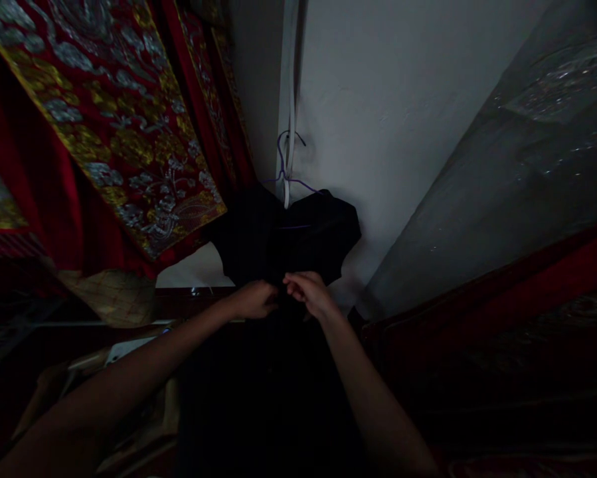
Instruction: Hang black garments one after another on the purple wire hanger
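Dim light fills this corner, where a pale wall [378, 99] stands behind crowded textiles and most low shapes sink into black. Nearest me, two bare forearms reach up from the bottom of the frame, left and right. At lower left, beneath the left forearm, is a wooden frame [171, 405], with a pale flat object [129, 346] beside it that I cannot identify.

At centre, the left hand [255, 300] and right hand [308, 292] come close together, a narrow gap between them, in front of a dark garment [323, 226]. Their fingers are curled inward; whether they are clamped on fabric I cannot tell in this gloom. Meeting at the garment's middle, they probably need to reach the same small spot from both sides.

Just above, the garment hangs from a thin purple hanger [298, 180], hooked at a white vertical strip [291, 99]. Hanging likely keeps it upright and leaves both hands free.

Red cloth with gold and silver embroidery [139, 146] drapes across the upper left, perhaps hung to keep its heavy decoration flat. At upper right slopes a glinting, translucent sheet [542, 119], possibly a protective cover.
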A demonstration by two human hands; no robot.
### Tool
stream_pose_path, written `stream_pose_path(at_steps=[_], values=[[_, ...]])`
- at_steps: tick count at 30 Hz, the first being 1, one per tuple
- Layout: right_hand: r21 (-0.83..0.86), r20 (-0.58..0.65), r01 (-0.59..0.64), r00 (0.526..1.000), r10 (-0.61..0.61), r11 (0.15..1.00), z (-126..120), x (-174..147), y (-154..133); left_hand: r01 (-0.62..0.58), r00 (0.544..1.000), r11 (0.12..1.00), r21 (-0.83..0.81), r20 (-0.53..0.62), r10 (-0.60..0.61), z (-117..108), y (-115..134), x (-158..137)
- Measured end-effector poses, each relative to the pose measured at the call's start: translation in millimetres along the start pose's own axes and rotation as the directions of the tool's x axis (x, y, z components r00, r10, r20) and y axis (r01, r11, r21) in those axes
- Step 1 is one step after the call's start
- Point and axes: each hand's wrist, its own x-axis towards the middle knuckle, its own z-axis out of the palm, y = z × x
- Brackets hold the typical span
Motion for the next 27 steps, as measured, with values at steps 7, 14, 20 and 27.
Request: stream_pose_path(at_steps=[7,14,20,27], values=[[0.046,-0.096,0.337,0.939,-0.331,0.941,20.0,34.1,-132.8,0.043,0.993,0.999,0.026,0.105,-0.046,20.5,8.4,3.0],[-0.048,-0.057,0.49,0.869,-0.492,0.87,18.2,5.8,-132.4,-0.138,0.987,0.99,-0.018,-0.091,0.136,-53.7,31.6,-4.7],[-0.155,-0.021,0.552,0.827,-0.561,0.819,10.6,-6.0,-126.4,-0.236,0.724,0.972,-0.008,-0.668,0.17,-130.6,63.5,-2.3],[-0.346,0.009,0.657,0.717,-0.697,0.67,18.3,-6.8,-122.5,-0.194,0.601,0.964,0.181,-0.755,0.263,-151.6,71.3,26.4]])
